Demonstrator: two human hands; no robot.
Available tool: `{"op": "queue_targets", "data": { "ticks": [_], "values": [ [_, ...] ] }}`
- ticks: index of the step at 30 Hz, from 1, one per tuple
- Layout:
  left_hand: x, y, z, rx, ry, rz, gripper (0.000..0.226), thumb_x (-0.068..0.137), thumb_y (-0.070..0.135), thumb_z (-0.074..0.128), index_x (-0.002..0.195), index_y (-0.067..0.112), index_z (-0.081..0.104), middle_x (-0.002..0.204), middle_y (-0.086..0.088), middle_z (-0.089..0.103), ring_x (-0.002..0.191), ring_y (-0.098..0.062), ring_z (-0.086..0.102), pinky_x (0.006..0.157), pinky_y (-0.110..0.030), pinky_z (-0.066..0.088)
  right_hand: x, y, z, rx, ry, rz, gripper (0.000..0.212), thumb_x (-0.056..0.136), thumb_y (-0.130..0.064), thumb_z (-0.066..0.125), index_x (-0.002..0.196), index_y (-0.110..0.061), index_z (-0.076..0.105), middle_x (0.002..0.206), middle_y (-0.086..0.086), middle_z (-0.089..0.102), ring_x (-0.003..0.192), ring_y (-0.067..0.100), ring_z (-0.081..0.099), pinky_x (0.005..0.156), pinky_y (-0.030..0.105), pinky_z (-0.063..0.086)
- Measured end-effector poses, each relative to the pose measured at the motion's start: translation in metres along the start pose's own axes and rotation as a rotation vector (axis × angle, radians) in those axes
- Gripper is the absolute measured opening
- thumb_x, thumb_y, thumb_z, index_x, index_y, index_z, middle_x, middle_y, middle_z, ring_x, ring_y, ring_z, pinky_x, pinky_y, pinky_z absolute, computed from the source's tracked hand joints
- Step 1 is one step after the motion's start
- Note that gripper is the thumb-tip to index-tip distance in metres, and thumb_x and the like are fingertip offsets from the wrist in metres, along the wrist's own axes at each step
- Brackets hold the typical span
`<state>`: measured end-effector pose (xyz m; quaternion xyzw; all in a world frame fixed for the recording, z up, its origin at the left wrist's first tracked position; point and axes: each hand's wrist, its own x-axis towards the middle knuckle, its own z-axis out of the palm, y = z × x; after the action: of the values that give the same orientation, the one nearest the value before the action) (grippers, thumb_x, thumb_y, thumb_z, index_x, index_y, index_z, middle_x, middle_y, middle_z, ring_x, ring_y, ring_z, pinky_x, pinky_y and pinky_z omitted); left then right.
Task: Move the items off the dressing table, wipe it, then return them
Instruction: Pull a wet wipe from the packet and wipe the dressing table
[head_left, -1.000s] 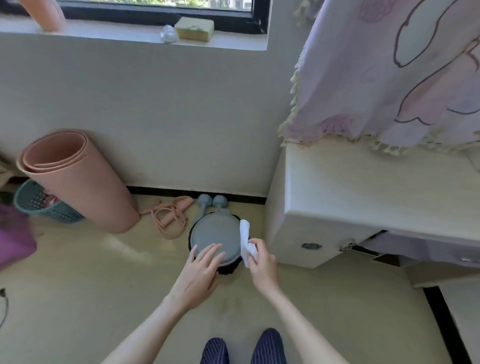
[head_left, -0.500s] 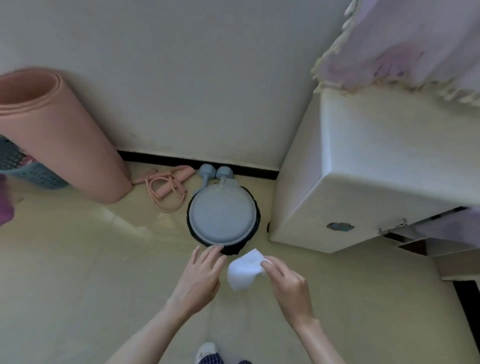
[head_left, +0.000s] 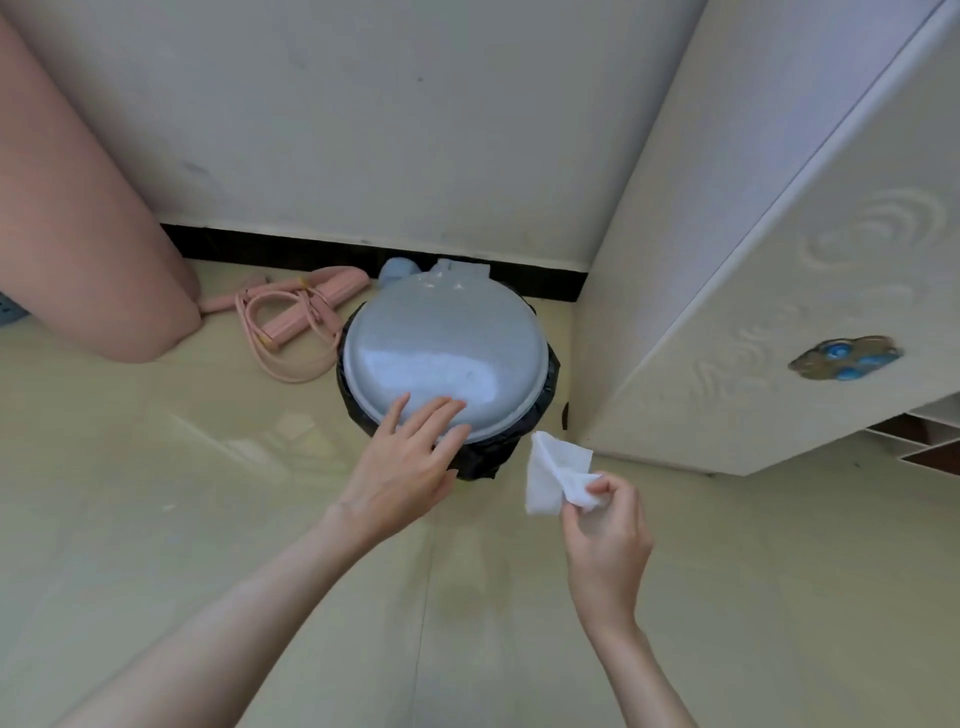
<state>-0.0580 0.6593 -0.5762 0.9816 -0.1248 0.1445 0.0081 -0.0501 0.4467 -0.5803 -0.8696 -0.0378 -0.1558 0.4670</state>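
A small round bin with a grey-blue lid (head_left: 444, 348) and a black liner (head_left: 480, 460) stands on the floor by the wall. My left hand (head_left: 408, 465) lies with spread fingers on the lid's near edge; the lid is down. My right hand (head_left: 605, 525) pinches a crumpled white wipe (head_left: 550, 475) just right of the bin, above the floor. The white dressing table (head_left: 753, 291) fills the right side, its side panel next to the bin; its top is out of view.
A rolled pink mat (head_left: 78, 223) leans at the left. A pink skipping rope (head_left: 296, 322) lies on the floor between mat and bin. A blue dumbbell end (head_left: 397, 270) shows behind the bin. An ornate drawer knob (head_left: 844, 356) sits on the table front.
The view has dropped much closer to the bin. My right hand pulled the wipe back off the lid to the bin's right side. My left hand stays on the lid's near edge.
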Motion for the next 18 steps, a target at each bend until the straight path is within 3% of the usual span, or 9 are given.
{"op": "queue_targets", "data": {
  "ticks": [5,8,11,13,15,18],
  "values": [
    [0.024,-0.006,0.048,0.063,0.078,0.113,0.054,0.058,0.029,0.084,0.103,0.009,0.061,0.125,-0.010,0.058,0.117,-0.027,0.053,0.097,-0.054,0.038,0.012,0.048,0.029,-0.030,-0.083,-0.205,0.022,0.080,0.004,0.048,0.099,-0.002,0.058,0.095,0.000,0.059,0.087,-0.002,0.047,0.079,0.001,0.032],
    [0.029,-0.014,0.066,0.122,0.118,0.195,0.051,0.059,0.030,0.084,0.101,0.011,0.060,0.123,-0.011,0.058,0.118,-0.027,0.052,0.099,-0.056,0.034,0.017,0.067,0.043,0.024,-0.166,-0.144,0.028,0.091,0.003,0.042,0.113,-0.012,0.053,0.090,-0.009,0.060,0.076,-0.005,0.050,0.065,0.004,0.036],
    [0.029,-0.025,0.075,0.171,0.176,0.235,0.045,0.062,0.027,0.083,0.099,0.013,0.062,0.121,-0.013,0.060,0.116,-0.027,0.054,0.099,-0.059,0.032,0.022,0.084,0.053,0.073,-0.192,-0.121,0.031,0.093,0.003,0.041,0.109,-0.022,0.049,0.095,-0.018,0.059,0.080,-0.001,0.055,0.063,0.008,0.039],
    [0.030,-0.029,0.078,0.206,0.210,0.268,0.043,0.065,0.029,0.082,0.100,0.012,0.063,0.120,-0.012,0.060,0.115,-0.026,0.055,0.099,-0.059,0.032,0.026,0.090,0.059,0.046,-0.173,-0.194,0.030,0.091,0.004,0.042,0.105,-0.016,0.059,0.100,-0.007,0.061,0.086,0.005,0.054,0.072,0.004,0.036],
    [0.030,-0.032,0.080,0.224,0.233,0.295,0.043,0.067,0.032,0.080,0.102,0.012,0.063,0.120,-0.011,0.061,0.115,-0.025,0.055,0.100,-0.059,0.031,0.027,0.096,0.062,0.024,-0.143,-0.259,0.031,0.086,0.002,0.043,0.104,-0.010,0.066,0.100,0.002,0.056,0.090,-0.002,0.049,0.078,0.002,0.033],
    [0.030,-0.035,0.080,0.229,0.234,0.307,0.040,0.072,0.031,0.076,0.105,0.012,0.064,0.122,-0.011,0.060,0.117,-0.026,0.054,0.102,-0.061,0.028,0.026,0.096,0.061,0.068,-0.131,-0.239,0.030,0.087,0.003,0.052,0.106,-0.017,0.065,0.093,0.001,0.055,0.086,-0.008,0.048,0.073,0.004,0.034]
  ]
}}
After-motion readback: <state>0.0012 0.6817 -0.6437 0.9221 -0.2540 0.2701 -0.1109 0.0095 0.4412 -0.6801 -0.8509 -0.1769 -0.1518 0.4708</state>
